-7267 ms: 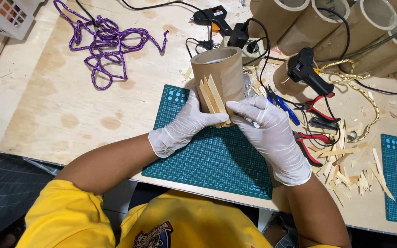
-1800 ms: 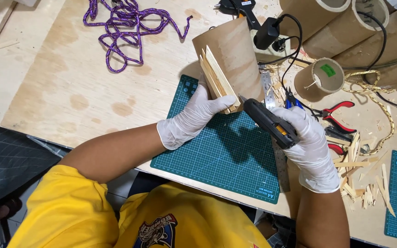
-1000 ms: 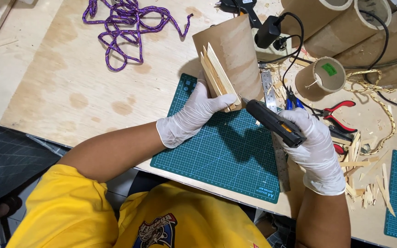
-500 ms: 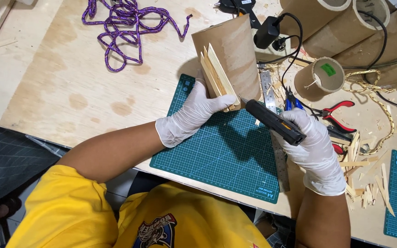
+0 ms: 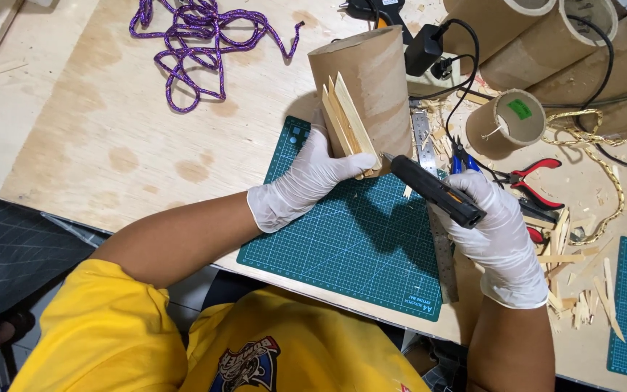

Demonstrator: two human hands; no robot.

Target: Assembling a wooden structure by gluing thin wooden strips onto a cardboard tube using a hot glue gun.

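Observation:
A brown cardboard tube [image 5: 371, 87] stands on the green cutting mat [image 5: 357, 247] with several pale wooden sticks [image 5: 346, 120] stuck along its side. My left hand [image 5: 306, 181], in a white glove, grips the tube's lower part and presses on the sticks. My right hand [image 5: 498, 236], also gloved, holds a black glue gun [image 5: 433, 190]. The gun's nozzle touches the tube's base beside the sticks.
A metal ruler [image 5: 437, 232] lies along the mat's right edge. Red pliers [image 5: 535, 174], a small tube [image 5: 506, 123], wood scraps [image 5: 582, 290] and gold cord [image 5: 604, 167] crowd the right. Larger tubes [image 5: 538, 36] lie at back; purple rope [image 5: 197, 40] at back left.
My right hand picked up the glue gun and has moved its nozzle up-left to the tube's base. The left hand keeps its grip on the tube.

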